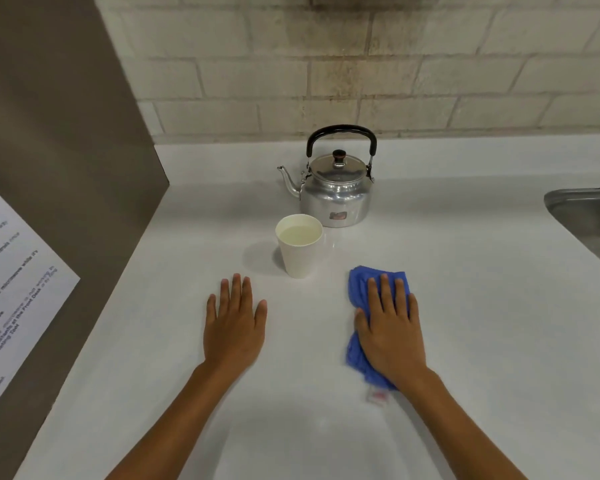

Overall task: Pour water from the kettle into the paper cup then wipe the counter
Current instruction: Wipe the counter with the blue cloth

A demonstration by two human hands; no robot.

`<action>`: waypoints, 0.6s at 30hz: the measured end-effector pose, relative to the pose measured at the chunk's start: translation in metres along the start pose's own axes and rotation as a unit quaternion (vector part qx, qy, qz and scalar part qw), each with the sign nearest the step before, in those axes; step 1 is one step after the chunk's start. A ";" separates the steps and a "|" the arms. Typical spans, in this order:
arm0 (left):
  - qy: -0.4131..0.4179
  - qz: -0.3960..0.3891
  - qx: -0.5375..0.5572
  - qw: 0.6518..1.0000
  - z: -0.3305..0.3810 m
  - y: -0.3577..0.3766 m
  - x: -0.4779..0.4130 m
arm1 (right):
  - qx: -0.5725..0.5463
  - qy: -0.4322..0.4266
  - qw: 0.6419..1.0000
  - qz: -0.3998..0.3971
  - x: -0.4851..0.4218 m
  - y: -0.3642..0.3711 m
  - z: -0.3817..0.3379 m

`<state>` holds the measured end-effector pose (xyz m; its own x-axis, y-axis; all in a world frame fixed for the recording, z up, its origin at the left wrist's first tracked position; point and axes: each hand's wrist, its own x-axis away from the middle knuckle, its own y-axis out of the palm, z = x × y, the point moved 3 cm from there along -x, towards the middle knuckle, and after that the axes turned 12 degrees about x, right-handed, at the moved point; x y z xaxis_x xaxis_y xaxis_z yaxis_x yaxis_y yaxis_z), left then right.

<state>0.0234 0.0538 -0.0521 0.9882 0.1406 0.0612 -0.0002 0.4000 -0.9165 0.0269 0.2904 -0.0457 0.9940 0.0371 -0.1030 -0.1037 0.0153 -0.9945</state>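
Observation:
A silver kettle [333,195] with a black handle stands upright on the white counter [465,306], spout pointing left. Just in front of it stands a white paper cup [298,247] with water in it. My right hand [392,327] lies flat, palm down, pressing on a crumpled blue cloth [359,289] on the counter, to the right of the cup. My left hand [234,323] rests flat on the bare counter with fingers together, in front of and left of the cup, holding nothing.
A steel sink [589,223] is set into the counter at the right edge. A brown panel [66,168] with a printed paper notice [11,289] rises on the left. A tiled wall [326,64] runs behind the kettle.

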 end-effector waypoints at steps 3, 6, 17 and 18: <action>0.006 0.009 0.000 1.000 0.002 0.001 0.001 | 0.008 0.013 1.000 -0.015 -0.041 0.000 0.012; 0.010 0.015 -0.004 1.000 0.002 0.001 0.000 | 0.017 -0.060 0.998 -0.014 -0.063 0.000 -0.015; 0.017 0.039 -0.008 0.999 0.002 0.004 0.000 | -0.006 -0.127 0.991 -0.036 -0.095 0.007 0.005; 0.015 0.040 -0.012 0.999 0.002 0.004 0.000 | -0.001 -0.145 0.989 -0.038 -0.103 0.006 -0.006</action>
<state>0.0229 0.0573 -0.0553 0.9894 0.1432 -0.0246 -0.0761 0.3662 -0.9274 -0.0755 0.2803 -0.0415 0.9470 0.3208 -0.0185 -0.0287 0.0270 -0.9992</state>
